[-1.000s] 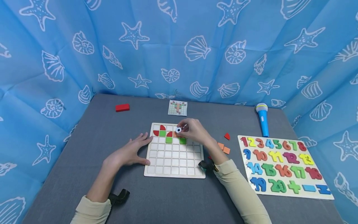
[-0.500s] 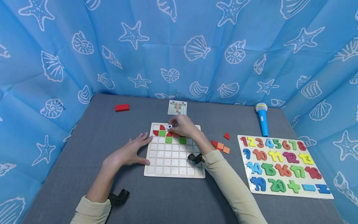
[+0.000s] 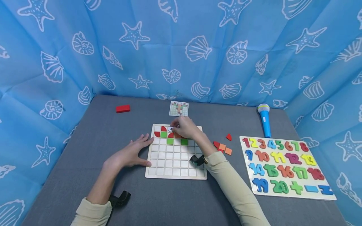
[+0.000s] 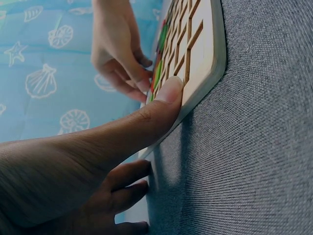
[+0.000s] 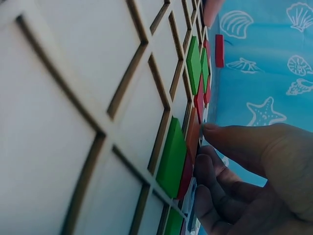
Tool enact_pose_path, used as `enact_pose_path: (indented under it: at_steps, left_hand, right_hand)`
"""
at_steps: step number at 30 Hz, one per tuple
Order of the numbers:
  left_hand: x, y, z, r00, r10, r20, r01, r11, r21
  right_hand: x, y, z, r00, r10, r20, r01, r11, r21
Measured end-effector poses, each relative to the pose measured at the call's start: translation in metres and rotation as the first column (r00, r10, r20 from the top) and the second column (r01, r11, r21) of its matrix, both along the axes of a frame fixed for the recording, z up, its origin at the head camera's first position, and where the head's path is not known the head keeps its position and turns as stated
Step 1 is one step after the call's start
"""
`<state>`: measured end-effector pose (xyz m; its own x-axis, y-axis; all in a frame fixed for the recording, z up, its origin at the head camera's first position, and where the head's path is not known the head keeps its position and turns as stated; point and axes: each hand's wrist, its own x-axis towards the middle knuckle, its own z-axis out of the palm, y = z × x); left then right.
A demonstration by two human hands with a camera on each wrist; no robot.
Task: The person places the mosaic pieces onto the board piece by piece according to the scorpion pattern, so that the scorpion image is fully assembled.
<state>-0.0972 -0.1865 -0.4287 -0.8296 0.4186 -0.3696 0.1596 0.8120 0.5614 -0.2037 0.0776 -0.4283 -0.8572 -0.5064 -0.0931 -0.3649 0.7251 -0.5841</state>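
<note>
A blue curtain printed with white shells and starfish closes in three sides of a grey cloth-covered table (image 3: 85,150), and in the middle of it lies a white wooden grid board (image 3: 175,163) with a few red, green and orange tiles already set in its top rows. The person's right hand (image 3: 185,127) reaches over the far edge of the board with fingers curled, pinching a small white piece with a dark spot (image 3: 170,129) down at a cell in the top row; from the head view I can't tell for sure whether it has dropped fully into the cell. The left hand (image 3: 128,155) lies flat with fingers spread, its thumb (image 4: 168,93) pressed against the board's near left edge. Loose orange and red tiles (image 3: 223,146) wait to the right of the board, a small pattern card (image 3: 178,108) lies beyond it, and a number puzzle (image 3: 285,168), a blue toy microphone (image 3: 264,119) and a red block (image 3: 123,108) sit further off. As I see it, the risk is the piece catching on a cell wall and sitting tilted, or the curled fingers nudging the neighbouring red quarter-round tile (image 3: 163,128) out of place; if the left thumb eased off, the board could slide.
</note>
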Motion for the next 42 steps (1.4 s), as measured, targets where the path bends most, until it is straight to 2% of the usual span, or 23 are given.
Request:
enact_pose_path:
  at_steps: [6,18,22,29,34,42]
  left_hand:
    - [0.0,-0.003,0.0,1.0,0.001,0.004,-0.001,1.0,0.023]
    - [0.001,-0.001,-0.001,1.0,-0.009,-0.013,0.009,1.0,0.0]
    - [0.001,0.0,-0.001,1.0,-0.013,-0.013,0.013,1.0,0.008]
    - [0.001,0.002,-0.001,1.0,-0.019,-0.016,0.019,1.0,0.004]
    - [0.001,0.001,-0.001,0.999,-0.027,-0.023,0.027,1.0,0.006]
    - [0.0,0.001,-0.003,1.0,-0.022,-0.02,0.022,1.0,0.006]
  right_hand:
    - [0.003,0.007,0.0,1.0,0.017,0.0,-0.017,0.999,-0.047]
    - [0.02,0.035,0.004,0.998,0.002,-0.056,-0.008,0.994,-0.112]
    - [0.033,0.044,0.004,0.998,0.001,-0.062,-0.007,0.994,-0.105]
    - [0.064,0.068,0.011,0.995,-0.017,-0.102,0.006,0.994,-0.109]
    - [0.084,0.1,0.016,0.995,-0.044,-0.092,0.037,0.996,-0.081]
    - [0.107,0.158,0.018,0.992,-0.101,-0.073,0.097,0.993,-0.065]
